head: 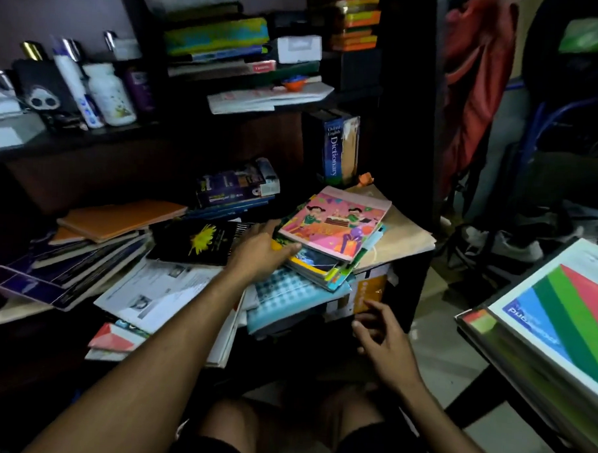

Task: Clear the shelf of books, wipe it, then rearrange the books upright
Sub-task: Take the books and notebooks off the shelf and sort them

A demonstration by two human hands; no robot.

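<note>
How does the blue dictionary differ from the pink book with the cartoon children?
The blue dictionary stands upright at the back, spine outward; the pink book lies flat, cover up, atop a stack. The dictionary is thick, the pink book thin. The left hand grips the stack under the pink book; nothing touches the dictionary. Both sit on the same shelf.

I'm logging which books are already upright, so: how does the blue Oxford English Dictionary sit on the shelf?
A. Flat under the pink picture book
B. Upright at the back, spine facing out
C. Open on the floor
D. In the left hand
B: the dictionary stands upright behind the pink picture book, spine title readable.
</note>
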